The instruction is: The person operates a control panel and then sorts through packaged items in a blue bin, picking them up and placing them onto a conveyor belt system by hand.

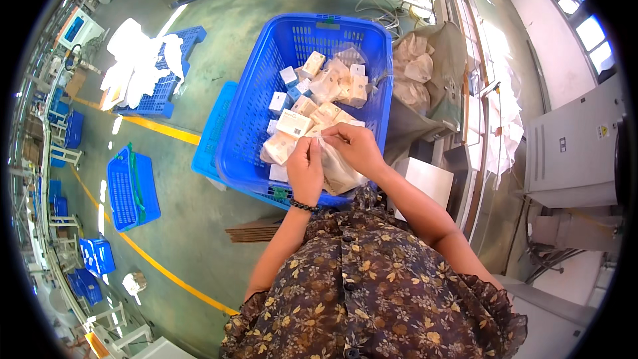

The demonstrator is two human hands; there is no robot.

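Both my hands meet over the near side of a big blue plastic basket. My left hand and my right hand pinch the top of a clear plastic bag, fingertips almost touching. The bag hangs below my fingers; what it holds is hard to make out. Around it lie small cream cartons, some in clear plastic, and several white-and-blue cartons. A dark beaded bracelet circles my left wrist.
Under the basket sits a lighter blue crate. At its right stands a grey-green sack with clear bags inside. Flattened cardboard lies near my left forearm. Further left are a smaller blue basket and a blue pallet with white material.
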